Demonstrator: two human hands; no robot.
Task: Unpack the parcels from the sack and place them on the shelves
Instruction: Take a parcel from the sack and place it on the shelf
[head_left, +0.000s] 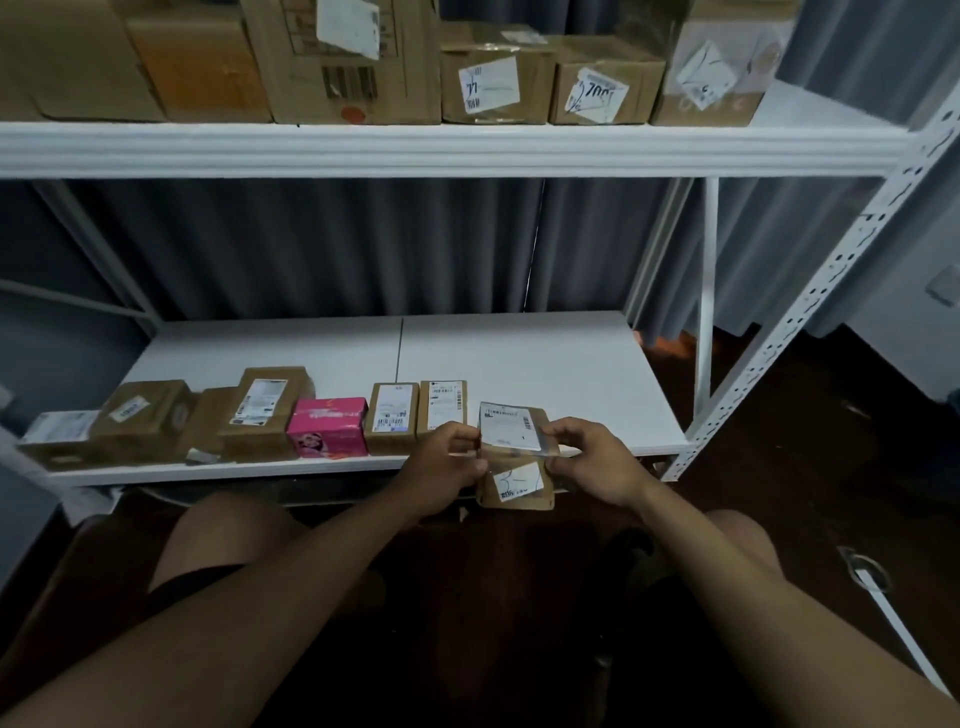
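A: Holding the parcel (511, 452) between them, the left hand (447, 470) and right hand (592, 462) sit at the front lip of the lower shelf (545, 364). Where does it lie from each?

B: Squarely between. The left hand pinches its left edge with curled fingers, the right hand grips the right edge the same way. Neither is clearly nearer; the parcel spans the gap.

A: And its long axis?

B: It runs away from the person, near end hanging off the shelf edge, far end over the board. The bare stretch of shelf lies straight ahead and to the right, so a short push forward looks like all the placing needs.

A: Where would it join?

B: Just right of the row (395, 421) of small parcels lined along the front. The nearest of those is a brown one with a white label (441, 405), close beside the left hand. A pink box (327, 426) stands further left.

A: How does the held one look?

B: Flat, brown cardboard or padded paper, one cannot tell which. A white barcode label covers the upper part and a smaller white sticker with handwriting sits near the bottom. It may be two pieces stacked; the picture is too soft to settle that.

A: Anything above?

B: The upper shelf (467, 148) carries larger cartons (493, 78). The sack is out of view.
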